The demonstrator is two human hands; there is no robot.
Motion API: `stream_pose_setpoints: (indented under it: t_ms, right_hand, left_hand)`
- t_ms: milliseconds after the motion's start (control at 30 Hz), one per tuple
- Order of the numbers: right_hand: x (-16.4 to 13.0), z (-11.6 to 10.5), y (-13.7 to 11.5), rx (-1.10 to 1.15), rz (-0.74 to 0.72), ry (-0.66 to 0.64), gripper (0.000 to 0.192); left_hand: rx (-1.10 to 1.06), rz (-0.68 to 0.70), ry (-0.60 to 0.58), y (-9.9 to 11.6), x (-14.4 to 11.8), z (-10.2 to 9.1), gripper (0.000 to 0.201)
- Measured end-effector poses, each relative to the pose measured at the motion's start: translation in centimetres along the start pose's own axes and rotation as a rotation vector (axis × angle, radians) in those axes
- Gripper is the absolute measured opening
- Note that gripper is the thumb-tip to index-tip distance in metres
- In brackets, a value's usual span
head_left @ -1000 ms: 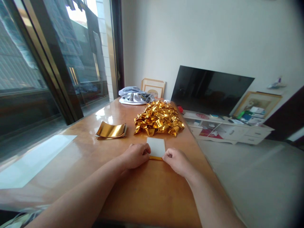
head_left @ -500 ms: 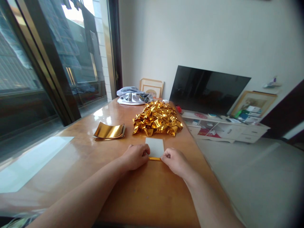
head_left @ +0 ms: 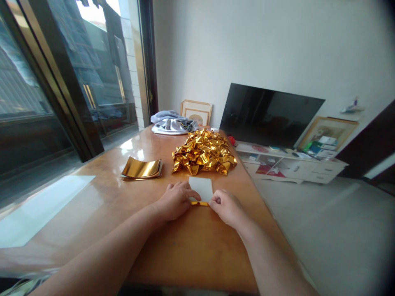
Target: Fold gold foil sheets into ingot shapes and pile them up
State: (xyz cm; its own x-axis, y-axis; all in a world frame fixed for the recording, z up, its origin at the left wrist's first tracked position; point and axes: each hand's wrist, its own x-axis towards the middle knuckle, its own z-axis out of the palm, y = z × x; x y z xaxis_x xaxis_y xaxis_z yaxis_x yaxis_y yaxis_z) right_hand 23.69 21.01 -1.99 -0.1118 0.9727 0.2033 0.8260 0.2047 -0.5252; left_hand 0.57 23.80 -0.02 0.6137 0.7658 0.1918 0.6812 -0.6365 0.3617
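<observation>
A sheet of gold foil paper [head_left: 201,189] lies on the table with its pale side up. Along its near edge runs a narrow folded strip that shows the gold side. At the strip's left end, my left hand [head_left: 175,201] grips the sheet, its index finger reaching over the pale surface just above the fold. The fingers of my right hand [head_left: 226,207] are closed in a pinch at the right end of the same strip. Just beyond the sheet rises a heap of folded gold foil pieces [head_left: 205,152]. A stack of flat gold foil sheets [head_left: 142,167] lies to the left.
The wooden table [head_left: 191,255] has a pale sheet [head_left: 46,209] on its left side. Folded clothes [head_left: 173,123] lie at the far end. Right of the table stand a television [head_left: 268,117] and a low white cabinet [head_left: 302,168]. Glass doors [head_left: 92,82] line the left.
My left index finger has straightened and moved right across the sheet above the fold. More gold shows on the folded strip. My right hand stays at the right corner.
</observation>
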Motion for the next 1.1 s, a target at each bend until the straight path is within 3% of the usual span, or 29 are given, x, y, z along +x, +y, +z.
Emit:
stream_pose_setpoints:
  t_ms: [167, 300, 467, 567, 733, 1100]
  right_hand:
    - [-0.3, 0.0, 0.0, -0.016, 0.008, 0.023, 0.011]
    - [-0.6, 0.0, 0.4, -0.065, -0.018, 0.040, 0.011]
    - [-1.1, -0.6, 0.3, -0.133, -0.016, 0.073, 0.008]
    - [-1.6, -1.1, -0.8, -0.137, -0.101, 0.085, 0.008]
    - [-3.1, -1.6, -3.7, -0.225, -0.285, -0.034, 0.018]
    - [-4.6, -2.8, -4.5, -0.454, -0.202, -0.082, 0.025]
  left_hand:
    - [0.095, 0.115, -0.039, 0.6, -0.2, -0.4, 0.046]
    - [0.123, 0.136, -0.054, 0.8, -0.3, -0.4, 0.036]
    - [0.140, 0.137, -0.059, 0.7, -0.3, -0.5, 0.040]
    - [0.148, 0.134, -0.064, 0.7, -0.3, -0.5, 0.039]
    - [0.154, 0.140, -0.081, 0.6, -0.3, -0.6, 0.041]
    - [0.136, 0.154, -0.052, 0.2, -0.2, -0.2, 0.036]
